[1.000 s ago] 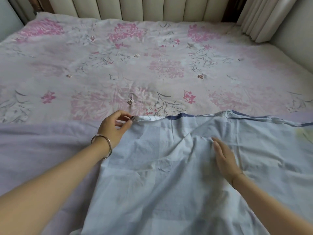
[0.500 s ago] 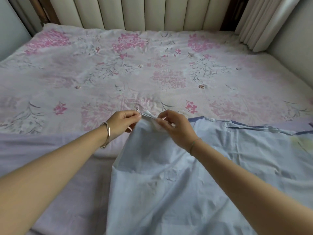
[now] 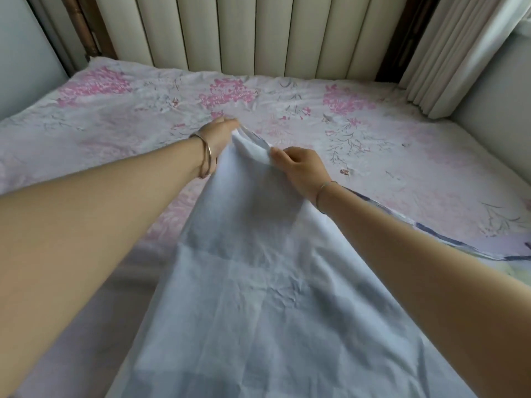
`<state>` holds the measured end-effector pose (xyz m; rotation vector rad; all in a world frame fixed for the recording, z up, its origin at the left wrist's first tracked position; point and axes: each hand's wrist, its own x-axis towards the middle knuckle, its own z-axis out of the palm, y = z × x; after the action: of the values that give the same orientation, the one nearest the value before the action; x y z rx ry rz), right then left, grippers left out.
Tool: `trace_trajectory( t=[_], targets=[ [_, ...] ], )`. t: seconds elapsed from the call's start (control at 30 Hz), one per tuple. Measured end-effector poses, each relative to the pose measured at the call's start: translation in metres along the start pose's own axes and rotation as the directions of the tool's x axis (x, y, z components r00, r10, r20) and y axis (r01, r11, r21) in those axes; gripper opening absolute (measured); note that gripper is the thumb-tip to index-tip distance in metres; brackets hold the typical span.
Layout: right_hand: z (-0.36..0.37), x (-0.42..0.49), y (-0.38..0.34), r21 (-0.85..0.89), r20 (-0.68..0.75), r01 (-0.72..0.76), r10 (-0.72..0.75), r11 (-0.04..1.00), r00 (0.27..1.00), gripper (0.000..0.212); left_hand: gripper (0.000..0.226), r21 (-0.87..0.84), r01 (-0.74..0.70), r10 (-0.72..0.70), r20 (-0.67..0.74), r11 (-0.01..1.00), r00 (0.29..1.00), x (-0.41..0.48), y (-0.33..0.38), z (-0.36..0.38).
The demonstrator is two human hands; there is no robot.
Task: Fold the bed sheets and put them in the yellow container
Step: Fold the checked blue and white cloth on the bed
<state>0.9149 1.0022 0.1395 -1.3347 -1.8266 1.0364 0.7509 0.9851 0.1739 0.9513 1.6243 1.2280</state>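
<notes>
Nearest to us, the sheet (image 3: 258,297) drapes over the near edge of the bed (image 3: 488,173) and rises in a narrowing band toward the bed's middle, where its top edge is lifted clear. We judge it light, thin and limp. It is creased all over, bunches between our 2 hands, and will hold a fold only once laid flat and smoothed. On cotton it should not slide much, and nothing in it can break. The best hold is a pinch at the corners and along the hem, with the hands spread so the edge goes taut. As they stand, they are close together. At the near left corner a lilac cloth (image 3: 71,340) lies beside and partly under the sheet, and a low pull could drag it along. To the right, the sheet's dark hem (image 3: 431,229) trails toward the bed's right edge.

Further on, our left hand (image 3: 219,136), with a bangle (image 3: 205,159) at the wrist, grips the sheet's corner; its fingers are mostly hidden by the cloth. Our right hand (image 3: 301,168), just beside it and wearing a thin bracelet (image 3: 323,191), pinches the same top edge between thumb and curled fingers.

Beyond the hands, the floral cover (image 3: 129,116) spreads flat to the far edge, which gives room for folding. Behind it stands the headboard (image 3: 258,33), with a curtain (image 3: 459,53) at the far right corner. We see no yellow container, so we cannot tell where it is.
</notes>
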Motion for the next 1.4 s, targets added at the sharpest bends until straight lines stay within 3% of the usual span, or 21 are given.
trace_trajectory(
  t=[0.03, 0.1, 0.27, 0.37, 0.4, 0.47, 0.53, 0.57, 0.63, 0.7, 0.87, 0.93, 1.0, 1.03, 1.1, 1.17, 1.2, 1.33, 1.37, 1.4],
  targets=[
    [0.004, 0.006, 0.002, -0.121, -0.033, 0.053, -0.057, 0.991, 0.998, 0.025, 0.031, 0.142, -0.034, 0.049, -0.102, 0.989, 0.994, 0.006, 0.003, -0.001],
    [0.013, 0.004, 0.012, -0.292, -0.062, 0.118, -0.142, 0.949, 0.988, 0.045, 0.032, 0.265, -0.075, 0.138, -0.228, 0.961, 0.964, 0.018, -0.006, -0.006],
    [0.036, -0.020, 0.062, -0.398, 0.003, 0.246, -0.266, 0.884, 0.964, 0.057, 0.034, 0.265, -0.125, 0.219, -0.364, 0.956, 0.905, 0.050, -0.051, -0.017],
    [0.052, -0.037, 0.091, -0.412, 0.068, 0.303, -0.303, 0.859, 0.951, 0.060, 0.017, 0.203, -0.206, 0.276, -0.429, 0.957, 0.860, 0.049, -0.071, -0.020],
    [0.058, -0.043, 0.100, -0.430, 0.104, 0.298, -0.281, 0.852, 0.954, 0.061, 0.016, 0.184, -0.224, 0.283, -0.420, 0.957, 0.862, 0.045, -0.081, -0.020],
    [0.072, -0.055, 0.119, -0.476, 0.143, 0.280, -0.240, 0.834, 0.960, 0.062, 0.051, 0.400, -0.243, 0.389, -0.340, 0.884, 0.856, 0.031, -0.113, -0.012],
    [0.085, -0.068, 0.135, -0.496, 0.125, 0.251, -0.218, 0.831, 0.968, 0.067, 0.062, 0.663, -0.356, 0.559, -0.113, 0.658, 0.821, 0.008, -0.153, 0.005],
    [0.091, -0.075, 0.144, -0.487, 0.114, 0.235, -0.205, 0.841, 0.972, 0.070, 0.062, 0.713, -0.405, 0.557, 0.024, 0.572, 0.830, -0.010, -0.173, 0.019],
    [0.102, -0.091, 0.161, -0.479, 0.113, 0.218, -0.187, 0.850, 0.976, 0.071, 0.065, 0.796, -0.368, 0.346, 0.213, 0.481, 0.914, -0.046, -0.215, 0.047],
    [0.106, -0.105, 0.178, -0.498, 0.130, 0.219, -0.177, 0.839, 0.976, 0.067, 0.065, 0.876, -0.268, 0.185, 0.209, 0.400, 0.960, -0.067, -0.259, 0.062],
    [0.061, -0.116, 0.234, -0.666, 0.263, 0.231, -0.066, 0.710, 0.962, 0.077, 0.061, 0.953, -0.129, 0.189, 0.078, 0.273, 0.979, -0.065, -0.305, 0.054],
    [0.019, -0.107, 0.257, -0.771, 0.089, -0.008, 0.120, 0.637, 0.989, 0.071, 0.056, 0.968, -0.079, 0.099, 0.057, 0.238, 0.993, -0.060, -0.309, 0.057],
    [-0.024, -0.108, 0.267, -0.771, -0.159, -0.344, 0.361, 0.536, 0.919, 0.062, 0.048, 0.976, -0.050, 0.011, 0.049, 0.213, 0.999, -0.059, -0.299, 0.063],
    [-0.040, -0.117, 0.265, -0.745, -0.215, -0.425, 0.417, 0.515, 0.883, 0.061, 0.049, 0.976, -0.042, -0.039, 0.052, 0.214, 0.998, -0.062, -0.288, 0.064],
    [-0.044, -0.144, 0.257, -0.753, -0.157, -0.336, 0.343, 0.565, 0.926, 0.064, 0.052, 0.967, -0.037, -0.042, 0.049, 0.252, 0.998, -0.078, -0.282, 0.065],
    [-0.023, -0.186, 0.241, -0.725, -0.003, -0.128, 0.183, 0.677, 0.983, 0.069, 0.054, 0.948, -0.087, 0.134, 0.048, 0.306, 0.990, -0.112, -0.284, 0.067],
    [-0.012, -0.211, 0.232, -0.704, 0.037, -0.084, 0.154, 0.705, 0.987, 0.066, 0.056, 0.933, -0.141, 0.149, 0.096, 0.331, 0.984, -0.135, -0.286, 0.071],
    [0.011, -0.323, 0.221, -0.666, 0.254, 0.028, 0.192, 0.745, 0.948, 0.051, 0.058, 0.879, -0.363, 0.032, 0.372, 0.308, 0.928, -0.255, -0.306, 0.078],
    [0.006, -0.340, 0.228, -0.693, 0.264, 0.009, 0.242, 0.721, 0.934, 0.053, 0.058, 0.875, -0.390, 0.023, 0.401, 0.286, 0.916, -0.269, -0.313, 0.072],
    [-0.005, -0.363, 0.231, -0.724, 0.180, -0.056, 0.265, 0.688, 0.947, 0.056, 0.059, 0.884, -0.382, 0.031, 0.388, 0.268, 0.921, -0.287, -0.317, 0.060]
  ],
)
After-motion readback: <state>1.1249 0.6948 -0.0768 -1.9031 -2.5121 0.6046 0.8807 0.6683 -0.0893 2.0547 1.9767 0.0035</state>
